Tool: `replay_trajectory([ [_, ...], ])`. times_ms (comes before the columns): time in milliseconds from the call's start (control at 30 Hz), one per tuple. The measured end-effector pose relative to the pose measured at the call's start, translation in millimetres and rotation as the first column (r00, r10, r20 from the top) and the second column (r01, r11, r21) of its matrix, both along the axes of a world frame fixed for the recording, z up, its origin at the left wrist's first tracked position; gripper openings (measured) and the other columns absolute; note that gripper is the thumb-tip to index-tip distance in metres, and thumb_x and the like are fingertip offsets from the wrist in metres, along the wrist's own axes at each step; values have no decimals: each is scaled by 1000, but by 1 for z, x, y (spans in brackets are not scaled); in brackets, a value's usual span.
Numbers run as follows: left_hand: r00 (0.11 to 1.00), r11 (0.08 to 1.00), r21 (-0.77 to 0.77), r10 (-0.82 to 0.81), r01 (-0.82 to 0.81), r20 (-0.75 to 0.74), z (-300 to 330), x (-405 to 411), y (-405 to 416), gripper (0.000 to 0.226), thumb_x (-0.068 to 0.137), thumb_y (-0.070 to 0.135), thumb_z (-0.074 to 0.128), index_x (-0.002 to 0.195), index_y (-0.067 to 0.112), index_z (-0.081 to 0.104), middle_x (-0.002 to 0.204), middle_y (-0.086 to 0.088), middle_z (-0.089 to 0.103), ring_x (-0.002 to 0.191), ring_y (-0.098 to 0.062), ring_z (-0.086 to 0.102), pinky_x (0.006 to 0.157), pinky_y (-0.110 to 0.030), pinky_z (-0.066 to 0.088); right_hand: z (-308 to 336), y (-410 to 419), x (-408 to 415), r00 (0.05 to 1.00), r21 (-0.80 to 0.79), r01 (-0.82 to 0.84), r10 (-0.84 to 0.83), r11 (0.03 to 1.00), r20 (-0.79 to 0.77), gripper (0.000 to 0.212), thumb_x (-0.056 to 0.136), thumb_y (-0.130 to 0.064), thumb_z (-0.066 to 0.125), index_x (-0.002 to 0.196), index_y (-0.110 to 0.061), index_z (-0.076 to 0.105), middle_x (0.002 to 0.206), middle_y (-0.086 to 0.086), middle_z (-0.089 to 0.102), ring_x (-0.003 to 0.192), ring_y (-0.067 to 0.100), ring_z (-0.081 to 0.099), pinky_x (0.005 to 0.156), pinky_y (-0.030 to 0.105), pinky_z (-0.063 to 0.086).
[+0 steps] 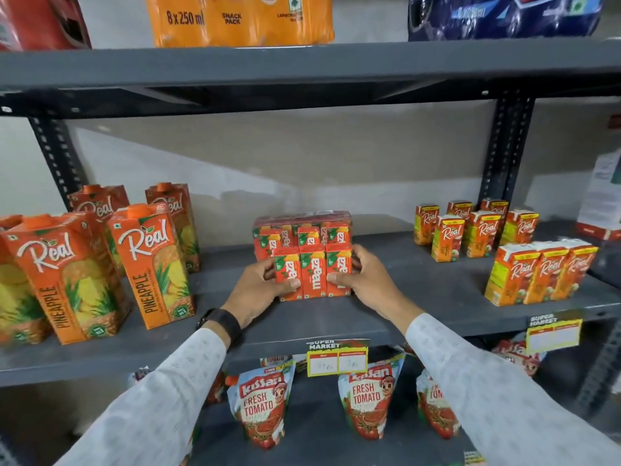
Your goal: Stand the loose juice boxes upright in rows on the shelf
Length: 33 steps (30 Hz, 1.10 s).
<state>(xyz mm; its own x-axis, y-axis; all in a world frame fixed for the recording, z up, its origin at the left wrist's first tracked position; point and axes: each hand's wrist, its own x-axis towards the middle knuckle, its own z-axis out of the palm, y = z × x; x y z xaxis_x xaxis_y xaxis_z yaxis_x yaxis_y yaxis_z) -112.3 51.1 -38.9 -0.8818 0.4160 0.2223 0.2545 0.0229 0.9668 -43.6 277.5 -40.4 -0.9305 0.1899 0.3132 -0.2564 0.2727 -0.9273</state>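
Three small orange Maaza juice boxes [314, 275] stand upright side by side in a front row on the grey shelf [420, 307]. Behind them stands a shrink-wrapped pack of the same boxes [302, 230]. My left hand [260, 290] presses on the left box of the row, thumb across its front. My right hand [364, 279] presses on the right box, so the row is squeezed between both hands. Both arms wear pale patterned sleeves, and a dark watch is on the left wrist.
Tall Real pineapple cartons [151, 267] stand at the left. Small Real juice boxes [477, 232] stand in rows at the right, with a front trio [541, 274]. Price tags [337, 359] hang from the shelf edge. Kissan tomato pouches [260, 405] fill the shelf below.
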Motion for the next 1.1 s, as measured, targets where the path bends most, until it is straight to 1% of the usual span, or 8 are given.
replay_trajectory([
  [167, 1000, 1000, 9, -16, 16, 4, -4, 16, -7, 57, 65, 28, 89, 117, 27, 68, 110, 9, 78, 103, -12, 73, 78, -23, 60, -4, 0, 14, 999, -4, -34, 34, 999, 3, 48, 82, -23, 86, 120, -35, 58, 114, -12, 75, 104, 3, 72, 84, 28, 61],
  [333, 999, 999, -1, -34, 34, -31, -10, 40, -17, 51, 70, 26, 88, 117, 26, 68, 111, 6, 78, 104, -14, 74, 79, -22, 59, -7, -2, 39, 999, 35, -51, 52, 998, -6, 46, 83, -24, 86, 118, -37, 59, 110, -16, 75, 103, 1, 71, 76, 19, 58],
  [600, 999, 1000, -8, -21, 20, -41, -13, 57, -22, 53, 72, 25, 87, 121, 20, 67, 113, 2, 77, 105, -18, 74, 84, -30, 61, -7, -4, 56, 998, 90, -56, 56, 994, 1, 44, 82, -30, 85, 114, -42, 58, 106, -26, 73, 101, -1, 71, 73, 18, 58],
  [667, 999, 1000, -9, -9, 9, -41, -13, 59, -21, 53, 72, 26, 87, 121, 21, 67, 113, 3, 77, 105, -17, 73, 84, -29, 61, -7, -5, 57, 999, 91, -46, 47, 995, -2, 43, 83, -31, 85, 113, -44, 57, 105, -24, 73, 101, -2, 71, 73, 18, 58],
  [833, 999, 1000, -24, 15, -16, -51, -9, 67, -19, 52, 74, 28, 85, 121, 24, 66, 112, 7, 77, 106, -16, 73, 80, -24, 60, -8, -9, 57, 1000, 102, -18, 17, 995, 7, 43, 84, -36, 83, 112, -51, 53, 109, -22, 71, 100, -4, 70, 77, 23, 60],
  [933, 996, 998, -56, 39, -43, -76, -9, 71, -18, 53, 74, 32, 84, 122, 25, 65, 112, 10, 77, 106, -12, 72, 88, -31, 61, -9, -9, 60, 999, 122, -31, 30, 992, 15, 43, 84, -41, 81, 113, -51, 51, 111, -23, 69, 100, -5, 69, 83, 26, 61],
  [1000, 992, 989, -124, 62, -76, -114, -7, 76, -18, 59, 75, 35, 84, 128, 26, 61, 114, 10, 76, 105, -8, 72, 95, -38, 59, -8, -10, 65, 999, 142, -19, 15, 990, 33, 46, 85, -44, 80, 119, -49, 50, 115, -22, 67, 103, 0, 70, 90, 32, 60],
  [1100, 987, 970, -208, 101, -125, -122, 0, 90, -32, 88, 74, 46, 83, 150, 30, 40, 131, 8, 68, 117, -10, 66, 107, -42, 51, -2, -3, 82, 999, 181, 45, -48, 982, 14, 72, 86, -47, 78, 146, -39, 40, 132, -13, 62, 120, 10, 63, 96, 35, 55],
])
